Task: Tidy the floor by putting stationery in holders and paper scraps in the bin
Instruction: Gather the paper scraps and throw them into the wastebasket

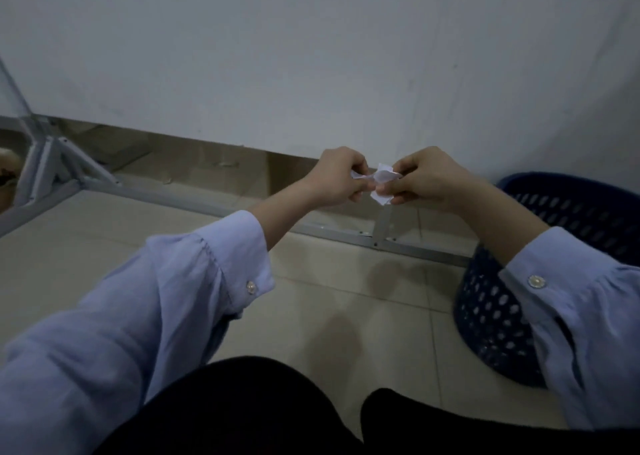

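Pinching a crumpled white paper scrap (381,181) between both hands, you've got it raised in front of you, well above the tiled floor (346,316). Your left hand (337,177) has its fingers curled tight on the scrap's left end, and your right hand (424,177) is curled on the right end, thumb and fingertips nipping the paper so that it bunches and twists in the middle. Neither hand has a finger to spare; both are closed on the same small piece.

This looks like the paper half of the job: you seem to be scrunching or tearing the scrap before getting rid of it. The bin (502,316), a dark blue perforated plastic basket, stands on the floor just to your right, with your right forearm passing over its rim. The scrap is up and to the left of that opening, not yet over it.

So the next move is a short one, by my reckoning: let one hand take the whole scrap, swing it right until it hangs over the basket mouth, then release. Keep it balled, because a loose, light piece could drift and land on the tiles, or slip out through those holes.

No stationery or holders show from here; only the white panel (311,56) ahead and the grey metal frame (173,198) along its foot.
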The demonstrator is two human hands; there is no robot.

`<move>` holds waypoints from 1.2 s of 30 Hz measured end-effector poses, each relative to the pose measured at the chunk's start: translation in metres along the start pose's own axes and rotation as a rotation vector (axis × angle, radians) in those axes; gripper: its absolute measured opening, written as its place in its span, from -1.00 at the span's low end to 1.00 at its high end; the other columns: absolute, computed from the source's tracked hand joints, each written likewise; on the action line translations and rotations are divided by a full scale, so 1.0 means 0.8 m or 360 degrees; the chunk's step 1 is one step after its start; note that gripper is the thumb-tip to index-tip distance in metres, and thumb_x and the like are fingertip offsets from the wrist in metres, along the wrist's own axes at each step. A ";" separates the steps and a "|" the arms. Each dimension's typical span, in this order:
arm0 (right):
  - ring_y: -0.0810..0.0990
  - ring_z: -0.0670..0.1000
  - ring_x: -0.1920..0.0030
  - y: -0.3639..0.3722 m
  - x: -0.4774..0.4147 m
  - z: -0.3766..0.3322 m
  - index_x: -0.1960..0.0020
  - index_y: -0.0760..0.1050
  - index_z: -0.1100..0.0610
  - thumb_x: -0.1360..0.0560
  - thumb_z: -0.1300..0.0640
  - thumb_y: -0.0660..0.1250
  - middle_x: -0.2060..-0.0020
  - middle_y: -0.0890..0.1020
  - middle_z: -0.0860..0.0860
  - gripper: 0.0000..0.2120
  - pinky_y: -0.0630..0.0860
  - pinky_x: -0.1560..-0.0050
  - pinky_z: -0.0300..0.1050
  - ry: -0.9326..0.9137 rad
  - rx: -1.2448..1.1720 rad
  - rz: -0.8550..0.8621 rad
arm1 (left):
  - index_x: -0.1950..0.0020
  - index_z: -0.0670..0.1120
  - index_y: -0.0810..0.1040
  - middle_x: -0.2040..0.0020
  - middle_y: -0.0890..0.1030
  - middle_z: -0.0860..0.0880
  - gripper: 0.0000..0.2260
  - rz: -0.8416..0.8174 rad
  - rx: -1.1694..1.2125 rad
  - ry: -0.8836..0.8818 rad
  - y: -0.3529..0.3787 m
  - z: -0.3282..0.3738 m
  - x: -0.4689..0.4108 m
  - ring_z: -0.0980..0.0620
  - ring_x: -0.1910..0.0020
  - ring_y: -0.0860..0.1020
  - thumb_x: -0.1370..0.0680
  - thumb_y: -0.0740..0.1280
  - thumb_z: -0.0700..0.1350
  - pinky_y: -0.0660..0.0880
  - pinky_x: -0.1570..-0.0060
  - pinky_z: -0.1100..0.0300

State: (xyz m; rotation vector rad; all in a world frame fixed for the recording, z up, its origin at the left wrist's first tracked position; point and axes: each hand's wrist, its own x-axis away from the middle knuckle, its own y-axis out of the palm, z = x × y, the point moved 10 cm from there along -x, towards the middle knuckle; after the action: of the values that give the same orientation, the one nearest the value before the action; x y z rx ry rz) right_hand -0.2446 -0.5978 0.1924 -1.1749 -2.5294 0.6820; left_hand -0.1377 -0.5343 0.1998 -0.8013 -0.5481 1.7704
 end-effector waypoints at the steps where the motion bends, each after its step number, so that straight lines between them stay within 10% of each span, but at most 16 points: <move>1: 0.64 0.01 0.33 -0.015 0.004 0.004 0.12 0.59 0.31 -0.35 0.32 0.52 0.25 0.64 0.13 -0.85 0.60 0.34 -0.33 0.0014 0.0008 0.0020 | 0.18 -0.13 0.55 0.38 0.56 0.06 -0.83 -0.0007 0.0007 0.0024 0.009 0.012 -0.006 0.13 0.43 0.58 -0.47 0.44 -0.05 0.50 0.31 0.35; 19: 0.69 0.10 0.23 -0.257 0.128 0.153 0.21 0.53 0.20 -0.36 0.30 0.52 0.12 0.62 0.11 -0.83 0.65 0.12 -0.04 0.0476 0.0083 0.0803 | 0.06 -0.21 0.62 0.16 0.64 -0.10 -0.81 -0.0301 -0.0022 0.0546 0.226 0.225 -0.084 0.04 0.23 0.52 -0.54 0.35 -0.09 0.40 0.22 0.21; 36: 0.54 0.00 -0.05 -0.251 0.161 0.234 -0.26 0.48 0.10 -0.43 0.44 0.32 -0.11 0.58 0.07 -0.54 0.51 0.24 -0.28 0.0565 0.0346 0.0736 | -0.26 -0.20 0.53 -0.16 0.61 -0.18 -0.74 -0.0599 -0.0372 0.0667 0.317 0.234 -0.068 -0.11 -0.11 0.56 -0.58 0.25 -0.21 0.51 -0.15 0.04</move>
State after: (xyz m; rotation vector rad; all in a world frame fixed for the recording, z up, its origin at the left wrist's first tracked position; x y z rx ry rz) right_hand -0.5356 -0.6672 0.1428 -1.6468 -1.8589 0.7469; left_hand -0.4268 -0.6655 0.1618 -1.1168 -0.5833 1.1653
